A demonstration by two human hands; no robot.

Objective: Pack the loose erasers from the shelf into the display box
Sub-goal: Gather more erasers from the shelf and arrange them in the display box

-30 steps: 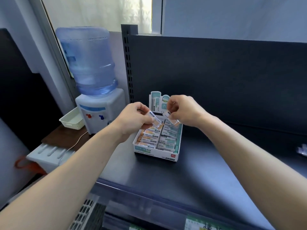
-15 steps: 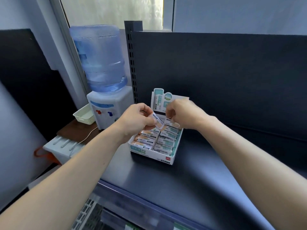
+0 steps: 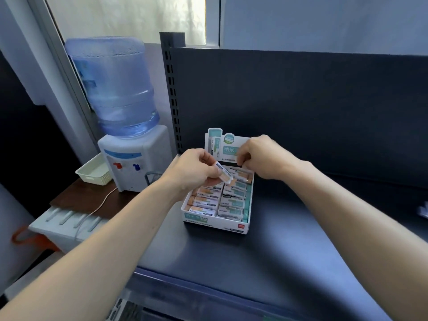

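The white and teal display box (image 3: 216, 220) stands on the dark shelf (image 3: 266, 251), holding two columns of sleeved erasers (image 3: 231, 202). Its header card (image 3: 220, 144) stands upright at the back. My left hand (image 3: 194, 172) pinches one orange-ended eraser (image 3: 223, 174) tilted over the box's left column. My right hand (image 3: 261, 158) hovers over the back right of the box, fingers curled down onto an eraser (image 3: 242, 176) in the back row; the fingertips hide the grip. A loose eraser (image 3: 423, 210) shows at the right edge of the shelf.
The shelf's dark back panel (image 3: 301, 107) rises just behind the box. Left of the slotted upright (image 3: 172, 93) a water dispenser (image 3: 129, 158) with a blue bottle and a cream basket (image 3: 92, 173) sit on a brown side table.
The camera view shifted left, so the box sits further right in frame. My right hand lowered its eraser toward the back row. My left hand still holds its eraser over the box.
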